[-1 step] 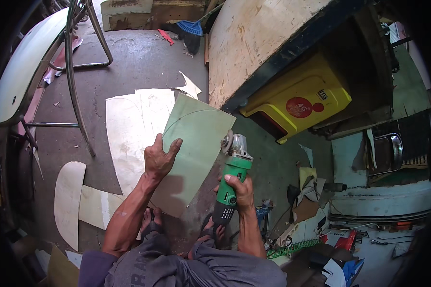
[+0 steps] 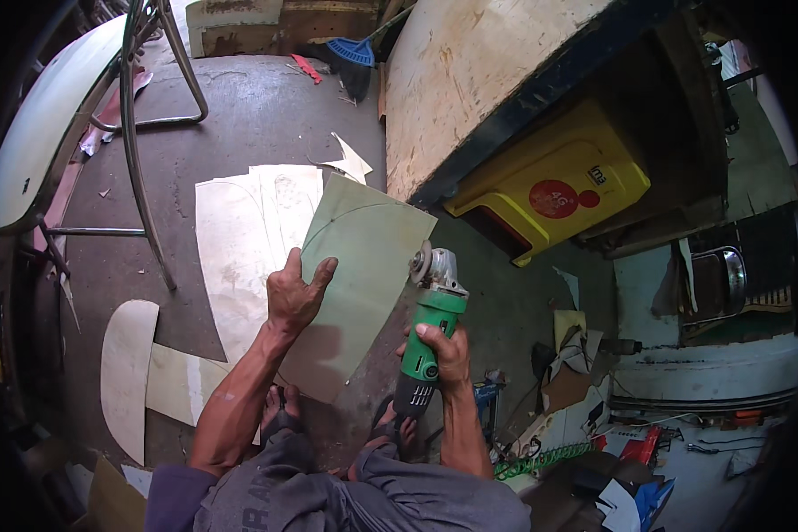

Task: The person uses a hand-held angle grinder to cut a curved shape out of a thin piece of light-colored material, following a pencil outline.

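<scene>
My right hand (image 2: 443,353) is wrapped round the green body of an angle grinder (image 2: 436,315). Its disc (image 2: 423,260) stands close to the right edge of a greenish board sheet (image 2: 372,257); I cannot tell whether they touch. A curved line is drawn across the sheet's upper part. My left hand (image 2: 294,297) grips the left edge of that sheet, thumb on top, the other fingers partly hidden. Under and left of it lie several pale sheets (image 2: 230,239) on the floor. A rounded cut piece (image 2: 131,372) and a strip (image 2: 177,377) lie left of my forearm.
A wooden table (image 2: 479,62) rises at the upper right, with a yellow plastic stool (image 2: 585,177) on its side beneath. A metal-legged chair (image 2: 137,133) stands at the left. Scraps (image 2: 567,381) and a coiled green hose (image 2: 541,463) lie at lower right. My feet (image 2: 279,408) are near the sheet.
</scene>
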{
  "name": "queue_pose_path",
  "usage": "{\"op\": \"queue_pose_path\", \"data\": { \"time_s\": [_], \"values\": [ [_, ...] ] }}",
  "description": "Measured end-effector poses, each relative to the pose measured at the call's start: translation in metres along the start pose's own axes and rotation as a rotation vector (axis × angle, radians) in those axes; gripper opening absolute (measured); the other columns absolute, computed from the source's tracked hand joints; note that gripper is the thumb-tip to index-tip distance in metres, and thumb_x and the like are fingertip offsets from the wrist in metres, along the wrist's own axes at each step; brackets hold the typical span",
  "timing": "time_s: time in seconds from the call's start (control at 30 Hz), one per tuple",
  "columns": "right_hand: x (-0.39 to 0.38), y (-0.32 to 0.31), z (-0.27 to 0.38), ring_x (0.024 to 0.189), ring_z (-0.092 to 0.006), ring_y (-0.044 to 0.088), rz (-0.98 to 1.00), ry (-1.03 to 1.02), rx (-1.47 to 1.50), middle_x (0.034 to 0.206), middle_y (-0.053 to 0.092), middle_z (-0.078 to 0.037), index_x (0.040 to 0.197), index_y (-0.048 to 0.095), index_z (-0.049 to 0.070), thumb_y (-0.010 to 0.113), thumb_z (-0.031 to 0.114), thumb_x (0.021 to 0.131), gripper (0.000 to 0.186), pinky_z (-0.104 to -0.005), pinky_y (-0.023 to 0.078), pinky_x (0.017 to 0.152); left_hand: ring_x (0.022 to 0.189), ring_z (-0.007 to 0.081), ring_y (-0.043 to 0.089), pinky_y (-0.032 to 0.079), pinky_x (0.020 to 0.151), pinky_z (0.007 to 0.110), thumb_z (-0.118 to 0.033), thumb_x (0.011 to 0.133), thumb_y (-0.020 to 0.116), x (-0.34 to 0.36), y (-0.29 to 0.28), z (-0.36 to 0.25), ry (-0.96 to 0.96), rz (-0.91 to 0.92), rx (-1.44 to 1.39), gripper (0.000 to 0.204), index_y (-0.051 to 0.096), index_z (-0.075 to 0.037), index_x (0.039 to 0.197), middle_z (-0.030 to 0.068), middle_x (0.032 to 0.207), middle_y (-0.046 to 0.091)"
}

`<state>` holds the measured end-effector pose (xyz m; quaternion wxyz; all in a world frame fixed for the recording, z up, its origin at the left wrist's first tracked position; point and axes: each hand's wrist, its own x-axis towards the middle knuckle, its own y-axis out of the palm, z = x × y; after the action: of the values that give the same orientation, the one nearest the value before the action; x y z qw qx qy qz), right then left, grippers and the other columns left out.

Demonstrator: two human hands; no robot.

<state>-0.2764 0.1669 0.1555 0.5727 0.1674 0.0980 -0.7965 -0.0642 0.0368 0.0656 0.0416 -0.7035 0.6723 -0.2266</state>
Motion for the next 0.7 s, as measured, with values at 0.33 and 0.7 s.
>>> {"op": "queue_pose_path", "data": {
  "time_s": [0.33,0.7],
  "values": [
    [-0.001,-0.005,0.001,0.063,-0.0236,0.071,-0.019,-0.026,0.032,0.082,0.065,-0.015,0.101,0.059,-0.007,0.07,0.033,0.081,0.046,-0.0349,0.06,0.055,0.036,0.0212,0.047,0.038,0.037,0.038,-0.04,0.092,0.073,-0.002,0.002,-0.006,0.012,0.03,-0.001,0.048,0.053,0.003,0.084,0.0119,0.044,0.044],
    [0.001,-0.016,0.0,0.064,-0.0256,0.071,0.01,0.01,0.043,0.085,0.064,-0.014,0.108,0.056,-0.005,0.071,0.029,0.082,0.045,-0.035,0.059,0.055,0.036,0.0219,0.047,0.038,0.038,0.039,-0.038,0.091,0.074,-0.002,0.001,-0.014,0.015,0.056,0.016,0.047,0.051,0.002,0.081,0.0133,0.045,0.044]
  ]
}}
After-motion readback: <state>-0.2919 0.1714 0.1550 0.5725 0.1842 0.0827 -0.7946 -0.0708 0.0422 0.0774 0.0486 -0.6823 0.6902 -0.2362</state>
